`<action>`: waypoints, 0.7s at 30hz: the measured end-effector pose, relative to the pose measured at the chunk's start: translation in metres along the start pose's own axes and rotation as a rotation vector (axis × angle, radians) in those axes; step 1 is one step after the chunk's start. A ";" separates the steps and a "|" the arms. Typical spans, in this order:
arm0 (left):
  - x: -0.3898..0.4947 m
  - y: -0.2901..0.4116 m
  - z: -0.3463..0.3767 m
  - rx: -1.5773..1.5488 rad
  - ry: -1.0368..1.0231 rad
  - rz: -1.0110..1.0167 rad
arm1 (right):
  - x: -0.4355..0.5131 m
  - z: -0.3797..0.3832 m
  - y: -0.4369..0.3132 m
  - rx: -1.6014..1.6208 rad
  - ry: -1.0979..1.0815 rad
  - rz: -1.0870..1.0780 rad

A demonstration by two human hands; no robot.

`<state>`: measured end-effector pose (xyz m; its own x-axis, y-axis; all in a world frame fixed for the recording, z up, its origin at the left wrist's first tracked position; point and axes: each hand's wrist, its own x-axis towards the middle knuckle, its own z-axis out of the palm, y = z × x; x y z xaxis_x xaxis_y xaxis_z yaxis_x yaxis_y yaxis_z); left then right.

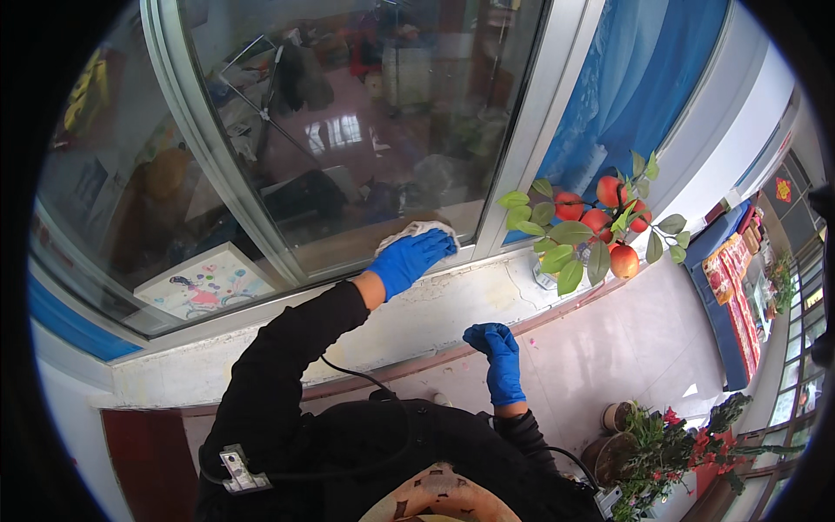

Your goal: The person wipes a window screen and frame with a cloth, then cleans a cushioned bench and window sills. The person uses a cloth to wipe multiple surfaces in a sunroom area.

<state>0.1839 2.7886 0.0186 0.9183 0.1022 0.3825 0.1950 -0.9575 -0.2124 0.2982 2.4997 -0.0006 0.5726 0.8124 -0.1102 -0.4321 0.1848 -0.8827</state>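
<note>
My left hand (412, 260), in a blue glove, presses a pale, crumpled cloth (423, 227) against the bottom right of a sliding window pane (391, 156). Part of the cloth is hidden under the palm and fingers. The lower rail of the aluminium window frame (346, 271) runs just beside that hand. Also gloved in blue, my right hand (501, 362) hovers near the front edge of the worn white sill (424, 303), its fingers curled together. Nothing shows in it.
A leafy branch with red apples (595, 222) rises from a container (545, 275) on the sill's right. Behind the glass leans a painted canvas (203, 280). Potted flowering plants (672, 437) and a blue-sided sofa (711, 320) stand rightward. A black cable (359, 374) crosses my front.
</note>
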 end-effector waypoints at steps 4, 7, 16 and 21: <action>-0.046 -0.022 -0.048 -0.005 0.091 -0.015 | -0.003 0.002 0.006 0.027 -0.002 0.010; -0.065 -0.041 -0.116 0.145 0.233 -0.093 | -0.003 0.005 0.011 -0.009 0.015 0.039; -0.019 -0.068 -0.252 0.660 0.448 -0.461 | 0.006 0.015 0.019 0.006 -0.085 0.041; 0.035 -0.053 -0.213 0.596 0.347 -0.309 | 0.012 0.014 0.012 -0.020 -0.093 0.068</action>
<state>0.1324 2.7852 0.2343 0.6494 0.1569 0.7440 0.6700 -0.5809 -0.4623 0.2904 2.5195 -0.0067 0.4751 0.8705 -0.1286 -0.4534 0.1169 -0.8836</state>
